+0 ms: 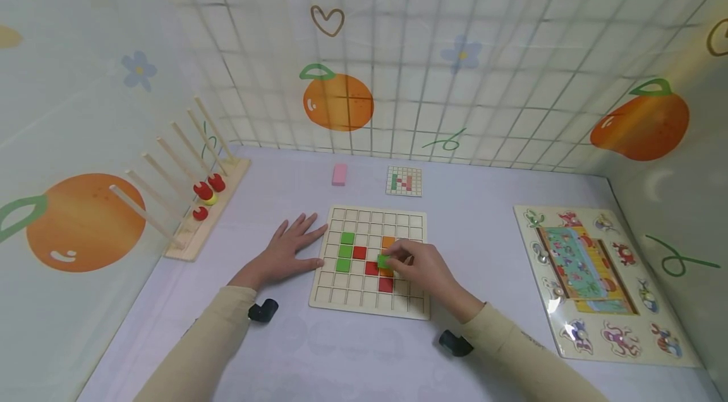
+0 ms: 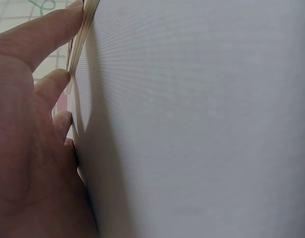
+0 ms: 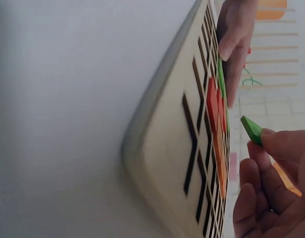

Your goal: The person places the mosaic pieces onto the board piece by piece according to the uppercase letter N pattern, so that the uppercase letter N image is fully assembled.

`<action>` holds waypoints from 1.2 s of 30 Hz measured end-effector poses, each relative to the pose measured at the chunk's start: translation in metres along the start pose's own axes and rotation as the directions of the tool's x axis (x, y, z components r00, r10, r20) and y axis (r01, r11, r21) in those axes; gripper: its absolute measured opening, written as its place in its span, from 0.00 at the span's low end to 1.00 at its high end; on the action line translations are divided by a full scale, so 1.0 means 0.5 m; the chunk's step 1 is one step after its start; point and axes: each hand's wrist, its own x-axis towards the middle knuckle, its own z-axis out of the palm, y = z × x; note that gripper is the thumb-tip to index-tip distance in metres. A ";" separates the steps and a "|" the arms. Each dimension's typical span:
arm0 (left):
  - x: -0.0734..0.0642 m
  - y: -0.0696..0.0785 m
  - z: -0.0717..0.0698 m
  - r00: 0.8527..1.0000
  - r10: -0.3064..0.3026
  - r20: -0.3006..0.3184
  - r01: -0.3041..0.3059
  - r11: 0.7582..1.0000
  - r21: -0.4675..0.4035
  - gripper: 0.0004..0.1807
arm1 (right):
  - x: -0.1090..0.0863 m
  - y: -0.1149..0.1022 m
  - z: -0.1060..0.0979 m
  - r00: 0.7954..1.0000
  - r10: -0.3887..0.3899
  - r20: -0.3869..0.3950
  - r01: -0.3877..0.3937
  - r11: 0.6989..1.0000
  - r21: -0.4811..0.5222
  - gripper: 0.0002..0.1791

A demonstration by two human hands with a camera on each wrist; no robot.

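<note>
A wooden grid board (image 1: pixel 347 301) lies on the table with green, red and orange square tiles in some cells. My right hand (image 1: pixel 418 263) pinches a green tile (image 3: pixel 252 130) between thumb and fingertips. In the right wrist view that tile is tilted and held apart from the board. Below it, the head view shows a red tile (image 1: pixel 385 285) and partly covered orange tiles (image 1: pixel 388 242). Spread flat on the table, my left hand (image 1: pixel 287 253) touches the board's left edge with its thumb and index finger. Three green tiles (image 1: pixel 345 251) form a column near that side.
Behind the board lie a small pattern card (image 1: pixel 404 181) and a pink block (image 1: pixel 339 174). A wooden peg rack (image 1: pixel 196 234) with red and yellow pieces stands at left. An animal puzzle board (image 1: pixel 603 282) lies at right. A printed curtain (image 1: pixel 398 73) closes off the back.
</note>
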 end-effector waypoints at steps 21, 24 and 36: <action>0.000 -0.011 0.002 1.000 0.021 -0.007 -0.021 1.000 -0.002 0.45 | 0.026 -0.060 0.096 0.987 -0.091 0.135 0.094 0.995 -0.021 0.06; 0.000 -0.011 0.002 1.000 0.021 -0.009 -0.021 1.000 -0.004 0.46 | 0.027 -0.066 0.108 0.983 -0.093 0.156 0.099 0.995 -0.032 0.05; 0.000 -0.007 0.001 1.000 0.021 -0.013 -0.021 1.000 -0.005 0.45 | 0.031 -0.078 0.136 0.982 -0.100 0.158 0.122 0.983 -0.138 0.03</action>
